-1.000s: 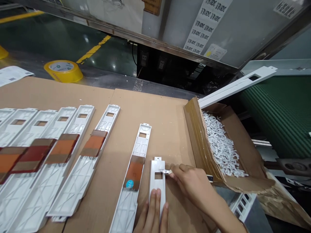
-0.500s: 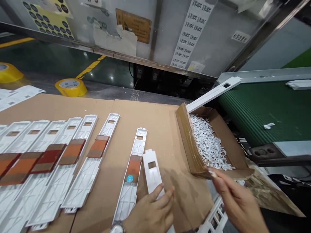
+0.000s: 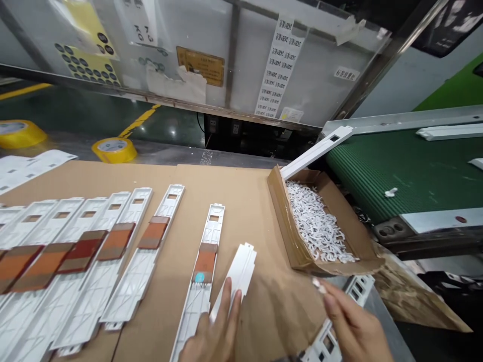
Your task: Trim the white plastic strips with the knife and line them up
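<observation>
My left hand (image 3: 217,329) lies with its fingers stretched out on a plain white strip (image 3: 238,271) on the cardboard. My right hand (image 3: 350,322) pinches a small white clip (image 3: 319,285) between thumb and fingertips, just in front of the open box. Left of my left hand is a white tray strip (image 3: 213,226) holding an orange-brown block (image 3: 206,261) with a round blue sticker. A white slotted frame (image 3: 356,290) lies beneath and beside my right hand.
A cardboard box (image 3: 279,216) of small white pieces (image 3: 317,221) stands at the right, a long strip (image 3: 317,152) leaning from it. Several strips with blocks (image 3: 154,231) line the left. Yellow tape rolls (image 3: 115,150) sit behind; a green conveyor (image 3: 377,166) runs at far right.
The strip under my left hand now tilts to the right and shows a different end, without the square hole. My left fingers have straightened. My right hand has moved slightly left and down with the clip.
</observation>
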The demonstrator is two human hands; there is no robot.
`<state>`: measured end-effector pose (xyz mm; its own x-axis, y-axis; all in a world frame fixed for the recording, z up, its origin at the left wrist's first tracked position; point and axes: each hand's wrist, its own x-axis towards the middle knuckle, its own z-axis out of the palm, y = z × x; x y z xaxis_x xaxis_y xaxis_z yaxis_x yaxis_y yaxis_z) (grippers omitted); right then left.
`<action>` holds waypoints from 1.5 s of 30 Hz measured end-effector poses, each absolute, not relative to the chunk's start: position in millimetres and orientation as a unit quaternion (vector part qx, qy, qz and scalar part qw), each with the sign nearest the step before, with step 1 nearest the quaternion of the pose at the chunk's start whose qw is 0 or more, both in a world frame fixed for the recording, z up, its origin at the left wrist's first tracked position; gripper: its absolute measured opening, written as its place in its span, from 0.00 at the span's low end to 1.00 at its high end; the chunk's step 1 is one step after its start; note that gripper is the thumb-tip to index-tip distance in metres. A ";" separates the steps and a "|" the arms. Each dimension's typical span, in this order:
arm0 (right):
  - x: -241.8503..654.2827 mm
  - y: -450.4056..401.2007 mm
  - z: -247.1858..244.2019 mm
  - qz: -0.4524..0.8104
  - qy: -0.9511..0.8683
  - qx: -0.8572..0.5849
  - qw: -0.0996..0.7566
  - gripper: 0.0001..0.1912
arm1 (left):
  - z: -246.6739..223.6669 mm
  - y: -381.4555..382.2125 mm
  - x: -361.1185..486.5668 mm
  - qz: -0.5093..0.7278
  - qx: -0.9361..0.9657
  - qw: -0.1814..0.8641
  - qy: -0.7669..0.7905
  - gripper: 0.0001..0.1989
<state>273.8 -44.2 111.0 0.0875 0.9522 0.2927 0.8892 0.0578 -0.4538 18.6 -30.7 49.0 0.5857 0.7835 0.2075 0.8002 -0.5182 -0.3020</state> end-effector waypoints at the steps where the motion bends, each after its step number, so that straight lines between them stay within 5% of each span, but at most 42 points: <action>1: 261.2 -35.8 101.2 0.063 -0.697 -0.669 0.250 0.13 | 40.1 -36.8 21.7 -0.013 -0.871 0.177 -0.458 0.28; 7: 210.0 -14.7 52.5 0.053 -0.758 -0.641 0.106 0.21 | 14.5 -54.1 39.7 -0.017 -0.873 0.142 -0.466 0.23; 25: 181.0 -7.5 51.8 -0.001 -0.798 -0.603 0.014 0.26 | 16.9 -53.0 52.4 -0.033 -0.858 0.031 -0.511 0.23; 40: 187.0 -3.3 55.3 0.030 -0.794 -0.607 0.030 0.23 | 25.3 -45.6 51.7 -0.019 -0.876 0.056 -0.479 0.22; 45: 206.1 3.0 53.7 0.049 -0.731 -0.672 0.109 0.17 | 34.0 -42.5 39.5 -0.081 -0.841 -0.085 -0.527 0.30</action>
